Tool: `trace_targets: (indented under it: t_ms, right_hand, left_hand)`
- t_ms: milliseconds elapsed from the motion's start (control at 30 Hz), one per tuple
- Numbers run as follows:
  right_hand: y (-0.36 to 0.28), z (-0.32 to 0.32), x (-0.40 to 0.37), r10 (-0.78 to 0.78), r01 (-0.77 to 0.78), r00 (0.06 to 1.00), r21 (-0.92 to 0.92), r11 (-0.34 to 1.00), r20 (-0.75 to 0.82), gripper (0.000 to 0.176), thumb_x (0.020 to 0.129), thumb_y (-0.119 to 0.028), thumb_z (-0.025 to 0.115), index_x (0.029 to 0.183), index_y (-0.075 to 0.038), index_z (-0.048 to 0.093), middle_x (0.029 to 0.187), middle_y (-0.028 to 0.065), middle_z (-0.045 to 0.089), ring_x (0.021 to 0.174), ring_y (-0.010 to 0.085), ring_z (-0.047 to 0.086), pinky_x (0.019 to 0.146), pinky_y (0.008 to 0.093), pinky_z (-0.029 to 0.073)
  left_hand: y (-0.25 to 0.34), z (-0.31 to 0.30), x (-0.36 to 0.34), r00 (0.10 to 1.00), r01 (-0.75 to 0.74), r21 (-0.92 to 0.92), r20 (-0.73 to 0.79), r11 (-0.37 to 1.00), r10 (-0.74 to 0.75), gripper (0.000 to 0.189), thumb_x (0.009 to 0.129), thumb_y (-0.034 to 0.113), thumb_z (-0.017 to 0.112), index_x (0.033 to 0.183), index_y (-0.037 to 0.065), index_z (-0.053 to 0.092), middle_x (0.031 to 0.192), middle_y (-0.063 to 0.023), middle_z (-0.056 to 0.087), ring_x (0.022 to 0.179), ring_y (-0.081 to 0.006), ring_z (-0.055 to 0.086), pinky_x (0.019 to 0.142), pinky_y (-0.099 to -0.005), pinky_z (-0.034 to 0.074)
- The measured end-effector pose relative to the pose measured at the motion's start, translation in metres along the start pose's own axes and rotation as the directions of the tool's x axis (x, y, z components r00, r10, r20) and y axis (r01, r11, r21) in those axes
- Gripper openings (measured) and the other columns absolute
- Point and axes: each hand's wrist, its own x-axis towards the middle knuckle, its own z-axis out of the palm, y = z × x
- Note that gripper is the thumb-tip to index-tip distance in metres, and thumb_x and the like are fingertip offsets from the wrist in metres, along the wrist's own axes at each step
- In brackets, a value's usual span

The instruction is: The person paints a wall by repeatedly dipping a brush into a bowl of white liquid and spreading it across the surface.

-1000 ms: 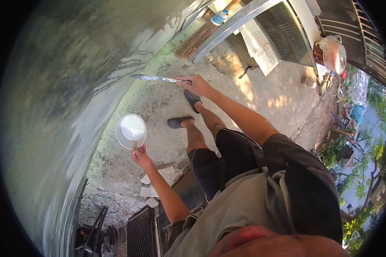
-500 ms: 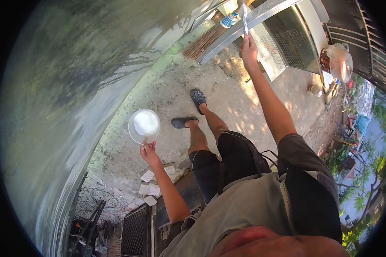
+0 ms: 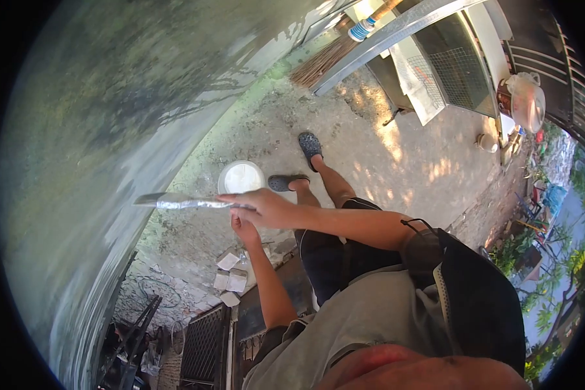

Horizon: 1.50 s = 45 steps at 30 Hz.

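Note:
My right hand (image 3: 261, 207) grips the handle of a long brush-like tool (image 3: 188, 203), whose shaft looks silvery and whose far end reaches the mottled grey-green wall (image 3: 104, 123). Just below it, my left hand (image 3: 244, 227) is closed at the lower edge of a round translucent bowl (image 3: 242, 177) with white material inside. The right hand and the tool pass in front of the bowl's lower edge, hiding part of the left fingers.
A twig broom (image 3: 325, 62) leans by a metal beam (image 3: 383, 39) at the top. White blocks (image 3: 231, 279) lie on the floor beside a dark mesh panel (image 3: 205, 351). A wire-mesh cage (image 3: 458, 71) and a lidded pot (image 3: 528, 104) stand at upper right.
My right hand has swung with the tool from the top beam down and left to the wall, crossing over the left hand. The bowl has shifted slightly right in view.

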Motion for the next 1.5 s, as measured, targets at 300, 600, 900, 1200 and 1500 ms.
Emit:
trace_targets:
  t_ms: [300, 600, 900, 1200, 1500]
  right_hand:
    - [0.038, -0.236, -0.022, -0.181, -0.156, 0.626, -0.349, 0.924, -0.759, 0.034, 0.097, -0.017, 0.052, 0.129, -0.006, 0.056, 0.069, -0.0043, 0.051, 0.057, 0.0022, 0.042, 0.047, 0.0208, 0.034]
    - [0.045, -0.103, 0.030, 0.032, -0.123, 0.705, -0.078, 0.989, -0.708, 0.043, 0.099, -0.024, 0.048, 0.138, -0.006, 0.045, 0.061, -0.0082, 0.038, 0.051, 0.0014, 0.035, 0.044, 0.0211, 0.030]
    - [0.019, -0.015, 0.011, 0.046, -0.027, 0.997, -0.268, 0.963, 0.068, 0.038, 0.092, -0.020, 0.059, 0.129, -0.017, 0.057, 0.075, 0.0130, 0.065, 0.055, 0.0150, 0.053, 0.057, 0.0297, 0.045]
    - [0.059, -0.261, -0.026, -0.120, -0.145, 0.624, -0.265, 0.953, -0.772, 0.036, 0.097, -0.017, 0.054, 0.130, -0.004, 0.055, 0.072, -0.0055, 0.050, 0.059, 0.0015, 0.041, 0.051, 0.0183, 0.034]
    - [0.086, -0.096, 0.032, 0.109, -0.202, 0.784, -0.084, 0.976, -0.611, 0.037, 0.095, -0.019, 0.054, 0.129, -0.003, 0.054, 0.074, 0.0038, 0.060, 0.060, 0.0078, 0.048, 0.053, 0.0255, 0.042]
  left_hand:
    - [-0.008, 0.008, 0.002, 0.995, 0.095, -0.178, 0.015, 0.979, -0.094, 0.022, 0.097, 0.010, 0.048, 0.109, 0.000, 0.064, 0.070, 0.0040, 0.047, 0.068, -0.0059, 0.052, 0.078, -0.0290, 0.054]
    - [-0.012, 0.010, -0.006, 0.996, 0.087, -0.161, 0.006, 0.983, -0.087, 0.020, 0.098, 0.015, 0.050, 0.105, 0.001, 0.064, 0.070, 0.0041, 0.046, 0.068, -0.0054, 0.050, 0.078, -0.0284, 0.054]
    - [-0.024, -0.003, -0.008, 1.000, 0.000, -0.127, 0.013, 0.992, 0.001, 0.023, 0.098, 0.014, 0.049, 0.107, -0.003, 0.061, 0.071, 0.0034, 0.048, 0.069, -0.0060, 0.051, 0.078, -0.0304, 0.054]
    - [-0.016, 0.009, -0.011, 0.998, 0.070, -0.206, 0.009, 0.976, -0.069, 0.023, 0.098, 0.014, 0.050, 0.110, 0.000, 0.063, 0.070, 0.0028, 0.048, 0.070, -0.0069, 0.053, 0.076, -0.0294, 0.054]
    - [-0.026, 0.015, -0.005, 0.998, 0.060, -0.164, 0.044, 0.985, -0.053, 0.024, 0.098, 0.011, 0.047, 0.111, -0.002, 0.062, 0.070, 0.0025, 0.048, 0.069, -0.0070, 0.053, 0.075, -0.0272, 0.054]
